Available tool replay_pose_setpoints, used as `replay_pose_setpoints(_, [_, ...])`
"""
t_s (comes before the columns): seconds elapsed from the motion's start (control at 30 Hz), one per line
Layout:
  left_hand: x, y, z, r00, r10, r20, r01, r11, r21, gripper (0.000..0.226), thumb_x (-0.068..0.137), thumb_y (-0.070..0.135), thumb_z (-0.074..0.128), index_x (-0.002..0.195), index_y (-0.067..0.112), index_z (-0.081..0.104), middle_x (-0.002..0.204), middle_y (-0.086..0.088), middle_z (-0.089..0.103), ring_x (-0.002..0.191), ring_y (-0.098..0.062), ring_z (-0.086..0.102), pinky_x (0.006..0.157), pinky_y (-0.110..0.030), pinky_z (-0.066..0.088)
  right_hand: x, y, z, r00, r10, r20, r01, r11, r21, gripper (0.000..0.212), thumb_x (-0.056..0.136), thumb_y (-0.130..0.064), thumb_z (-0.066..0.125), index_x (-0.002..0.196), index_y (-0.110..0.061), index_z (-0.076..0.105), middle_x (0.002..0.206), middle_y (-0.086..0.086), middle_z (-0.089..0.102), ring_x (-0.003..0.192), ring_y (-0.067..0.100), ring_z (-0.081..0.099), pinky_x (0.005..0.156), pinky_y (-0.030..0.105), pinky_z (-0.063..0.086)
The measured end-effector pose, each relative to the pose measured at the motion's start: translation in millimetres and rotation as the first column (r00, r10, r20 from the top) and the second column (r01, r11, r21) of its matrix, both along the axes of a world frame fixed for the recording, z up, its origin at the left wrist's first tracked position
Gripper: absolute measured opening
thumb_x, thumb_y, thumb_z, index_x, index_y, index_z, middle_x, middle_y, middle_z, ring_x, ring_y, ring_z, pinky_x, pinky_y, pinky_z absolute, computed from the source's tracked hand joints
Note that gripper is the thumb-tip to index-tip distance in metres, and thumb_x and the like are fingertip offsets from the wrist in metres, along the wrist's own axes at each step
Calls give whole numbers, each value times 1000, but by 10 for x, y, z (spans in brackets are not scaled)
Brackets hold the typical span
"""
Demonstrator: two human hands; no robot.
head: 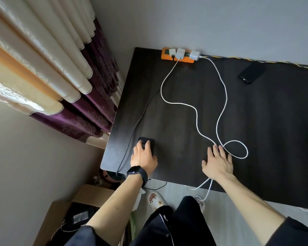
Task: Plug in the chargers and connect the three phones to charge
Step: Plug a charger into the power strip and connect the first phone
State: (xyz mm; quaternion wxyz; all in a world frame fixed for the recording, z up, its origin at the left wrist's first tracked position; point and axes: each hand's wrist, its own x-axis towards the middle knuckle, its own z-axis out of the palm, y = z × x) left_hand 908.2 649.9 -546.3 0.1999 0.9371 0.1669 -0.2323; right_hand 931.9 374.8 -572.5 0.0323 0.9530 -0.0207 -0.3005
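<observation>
A black cable [140, 116] runs from the strip [178, 56] toward the table's near edge. Beside it, well nearer than the strip, the left hand [143, 156] cups the near phone [148, 141], fingers bent over it. The right hand [217, 164] lies flat, fingers spread, on white cables [196, 113] from the strip. The far phone [251, 72] lies right of the strip.

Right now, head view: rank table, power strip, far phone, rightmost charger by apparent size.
1. table
2. power strip and far phone: look alike, not ranked
3. rightmost charger
</observation>
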Motion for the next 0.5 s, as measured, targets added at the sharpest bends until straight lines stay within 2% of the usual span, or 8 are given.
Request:
replay_pose_setpoints(0.07, [122,2,84,999,-13,51,15,999,-32,65,93,30,54,152,19,29,158,-13,22,141,-35,27,108,-49,39,13,94,77,996,22,81,-25,999,38,67,95,-48,40,155,-20,31,166,2,20,154,22,7,122,49,17])
replay_pose_setpoints(0.2, [498,52,235,991,-3,135,13,998,-68,67,93,30,54,153,18,28,160,-15,22,143,-36,25,112,-47,36,254,375,267,978,71,198,-104,981,165,56,95,-47,44,145,-23,48,161,-1,35,153,19,17,120,44,24])
replay_pose_setpoints(0.33, [1011,189,315,983,6,183,4,998,-58,70,92,34,57,154,20,28,160,-14,23,144,-34,27,113,-45,35,766,711,450,944,68,322,-163,947,277,51,94,-45,49,140,-24,54,156,-3,43,150,18,25,117,40,30])
replay_pose_setpoints(0.5, [1846,425,320,969,31,247,-29,1000,-9,71,94,39,56,156,21,27,161,-10,24,146,-32,24,118,-44,28,1719,988,573,914,40,404,-201,909,364,52,92,-45,53,139,-21,54,152,-1,47,146,19,33,109,39,41])
